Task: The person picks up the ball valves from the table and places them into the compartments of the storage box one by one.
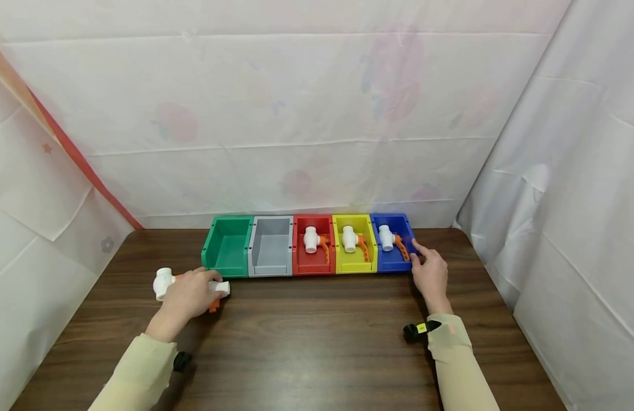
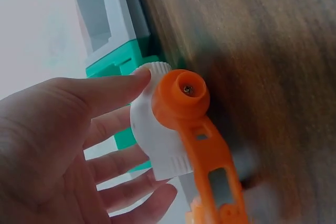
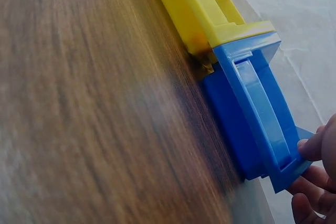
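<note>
In the head view my left hand (image 1: 189,294) is at the left, below the green bin (image 1: 227,248). Its thumb and fingers grip a white valve (image 2: 157,124) with an orange handle (image 2: 210,156), seen close in the left wrist view. Another white valve (image 1: 163,283) with an orange part lies just left of that hand, partly hidden by it. My right hand (image 1: 431,275) holds the right side wall of the blue bin (image 1: 394,266) between thumb and fingers. Inside the blue bin lies a white valve (image 1: 386,238) with an orange handle.
Five bins stand in a row at the table's back edge. The red bin (image 1: 314,269) and yellow bin (image 1: 355,267) each hold one white valve with an orange handle; the grey bin (image 1: 271,270) stands beside the green one. White cloth (image 1: 276,114) hangs behind the wooden table (image 1: 307,342).
</note>
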The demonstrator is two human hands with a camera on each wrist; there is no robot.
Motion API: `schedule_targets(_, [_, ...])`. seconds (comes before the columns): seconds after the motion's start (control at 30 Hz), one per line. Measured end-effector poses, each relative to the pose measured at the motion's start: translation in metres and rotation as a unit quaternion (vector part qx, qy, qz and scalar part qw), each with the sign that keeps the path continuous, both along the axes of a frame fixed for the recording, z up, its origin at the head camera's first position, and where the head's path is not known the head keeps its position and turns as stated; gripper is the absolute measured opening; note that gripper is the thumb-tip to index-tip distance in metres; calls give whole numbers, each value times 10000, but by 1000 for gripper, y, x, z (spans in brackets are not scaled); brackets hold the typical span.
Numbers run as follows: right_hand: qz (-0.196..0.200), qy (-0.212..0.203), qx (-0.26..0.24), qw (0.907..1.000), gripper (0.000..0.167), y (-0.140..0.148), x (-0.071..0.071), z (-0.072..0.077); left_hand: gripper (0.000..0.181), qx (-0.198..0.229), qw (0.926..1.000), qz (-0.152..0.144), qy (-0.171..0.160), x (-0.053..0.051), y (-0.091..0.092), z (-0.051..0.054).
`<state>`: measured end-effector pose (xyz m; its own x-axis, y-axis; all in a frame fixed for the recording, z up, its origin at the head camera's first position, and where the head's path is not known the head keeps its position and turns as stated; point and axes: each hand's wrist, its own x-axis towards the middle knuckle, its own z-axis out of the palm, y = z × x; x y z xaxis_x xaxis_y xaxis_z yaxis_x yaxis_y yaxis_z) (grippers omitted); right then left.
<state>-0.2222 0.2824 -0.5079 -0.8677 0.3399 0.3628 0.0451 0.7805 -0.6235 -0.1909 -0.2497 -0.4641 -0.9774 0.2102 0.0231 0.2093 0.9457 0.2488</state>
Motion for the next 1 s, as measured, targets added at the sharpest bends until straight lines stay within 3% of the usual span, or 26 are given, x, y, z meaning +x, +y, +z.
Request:
schedule_targets(0.17, [4, 14, -12, 10000, 38, 1, 0, -1, 31, -31, 9996, -156, -236, -7, 2, -2])
schedule_targets(0.33, [30, -24, -15, 10000, 38, 2, -1, 1, 22, -222, 9974, -623, -269, -14, 2, 0])
schedule_targets(0.53, [64, -2, -8, 10000, 38, 1, -1, 0, 29, -515, 9920, -1032, -521, -12, 1, 5])
schedule_targets(0.67, [53, 28, -32, 10000, 38, 0, -1, 0, 31, -535, 9906, -1135, -546, -9, 0, 6])
schedule_targets(0.87, [65, 46, -41, 10000, 38, 0, 0, 0, 33, -433, 9923, -1114, -329, -9, -2, 8])
schedule_targets(1.0, [83, 64, -33, 9999, 39, 0, 0, 1, 33, -148, 9932, -1123, -256, -11, -2, 14])
